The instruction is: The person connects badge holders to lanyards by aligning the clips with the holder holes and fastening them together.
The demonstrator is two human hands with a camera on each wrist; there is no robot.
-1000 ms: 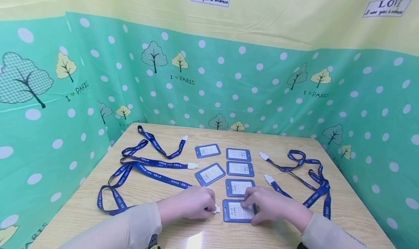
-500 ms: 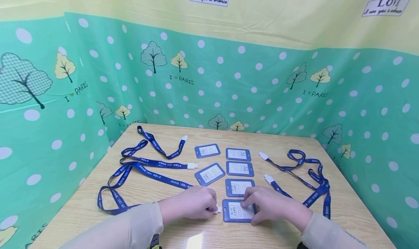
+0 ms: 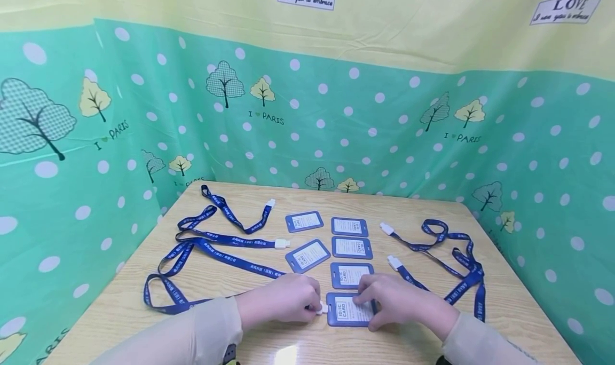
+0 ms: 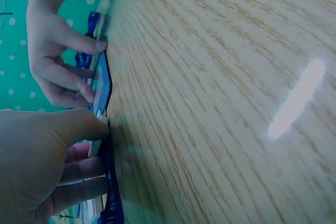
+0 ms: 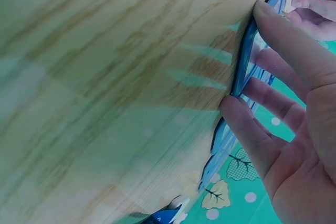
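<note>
My left hand pinches the white plastic clip of a blue printed lanyard, whose strap trails left under the forearm. The clip's tip is right at the slotted left end of the nearest blue ID card holder. On that holder's right part my right hand keeps hold, fingertips on its face and thumb at the near right corner. The right wrist view shows the thumb and fingers around the edge of the holder. From the left, thumb and fingers close on the clip.
Three more card holders line up behind the held one, and two others lie to their left. Two blue lanyards with white clips spread at the left back. Tangled lanyards lie at right. A patterned curtain encloses the table.
My left hand has slid slightly right, bringing the white clip from a small gap up to the holder's slotted end. The right hand and its holder have stayed in place.
</note>
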